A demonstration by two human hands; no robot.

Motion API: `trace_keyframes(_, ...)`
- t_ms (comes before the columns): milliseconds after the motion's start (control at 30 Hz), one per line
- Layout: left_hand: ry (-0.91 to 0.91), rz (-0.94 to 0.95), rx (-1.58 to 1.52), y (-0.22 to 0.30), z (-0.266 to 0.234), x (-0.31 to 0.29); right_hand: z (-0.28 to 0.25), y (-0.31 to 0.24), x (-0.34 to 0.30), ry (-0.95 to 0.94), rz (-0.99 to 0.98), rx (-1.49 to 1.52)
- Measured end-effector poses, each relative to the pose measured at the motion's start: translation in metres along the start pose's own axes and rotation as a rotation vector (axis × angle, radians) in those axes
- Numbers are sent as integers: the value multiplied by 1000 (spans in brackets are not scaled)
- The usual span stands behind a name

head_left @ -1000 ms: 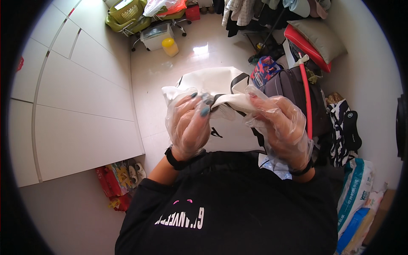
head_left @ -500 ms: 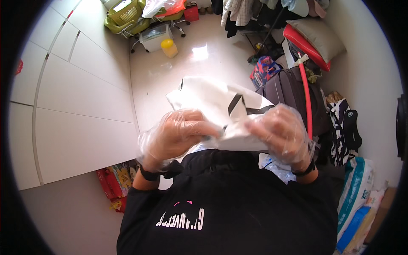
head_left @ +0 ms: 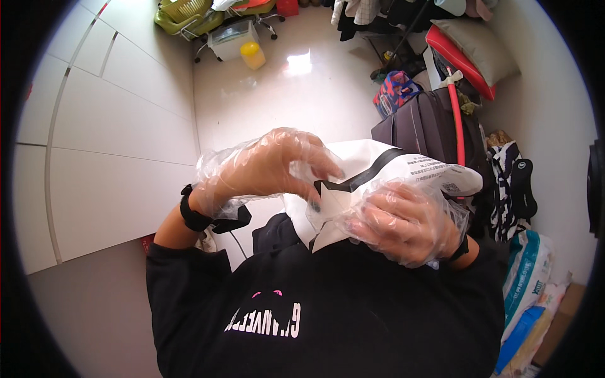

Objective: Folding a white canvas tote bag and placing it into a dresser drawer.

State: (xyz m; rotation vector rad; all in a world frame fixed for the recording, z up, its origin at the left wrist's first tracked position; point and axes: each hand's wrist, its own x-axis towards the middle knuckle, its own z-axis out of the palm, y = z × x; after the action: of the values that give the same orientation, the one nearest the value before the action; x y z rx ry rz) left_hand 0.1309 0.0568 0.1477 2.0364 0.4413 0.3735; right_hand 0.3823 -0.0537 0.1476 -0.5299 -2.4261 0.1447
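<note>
A white bag (head_left: 365, 153) with black bands and small print is held in front of my chest. Its folded end shows a cream-coloured inner side (head_left: 335, 205) with a black edge. My left hand (head_left: 271, 167), in a clear plastic glove, curves over the left of this folded end, thumb on the black edge and fingertips on the white side. My right hand (head_left: 406, 223), gloved the same way, grips the bag from the right with bent fingers. The bag's lower part is partly hidden behind both hands.
White cabinets (head_left: 113, 126) line the left side. On the right stand a dark suitcase (head_left: 425, 126), a red pole (head_left: 456, 126), cushions (head_left: 472, 57) and plastic packages (head_left: 526, 277). A lidded bin with a yellow top (head_left: 252, 55) and green chairs (head_left: 183, 17) are at the far end.
The bag has turned and shifted right, so its printed side and cream inner side now show. My left hand has moved up and its thumb has spread from the fingers; my right hand has lowered.
</note>
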Motion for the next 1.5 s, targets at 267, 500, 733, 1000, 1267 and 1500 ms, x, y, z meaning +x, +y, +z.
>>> trace_keyframes(267, 99, -77, 202, 15, 12, -8, -9, -5, -2, -59, -12, -46)
trace_keyframes(500, 639, 203, 706, 25, 41, -6, -16, 0, -6, 20, -43, -174)
trace_keyframes(733, 565, 491, 592, 16, 37, 0, -18, -8, 9, 48, -6, -175)
trace_keyframes(1000, 585, 375, 684, 29, 40, -10, -23, 1, 8, 123, 115, -221)
trace_keyframes(1267, 485, 156, 322, 42, 50, -12, -21, 16, 3, 130, 215, -235)
trace_keyframes(1500, 662, 155, 511, 26, 59, -11, -28, 23, 18, 133, 205, 1)
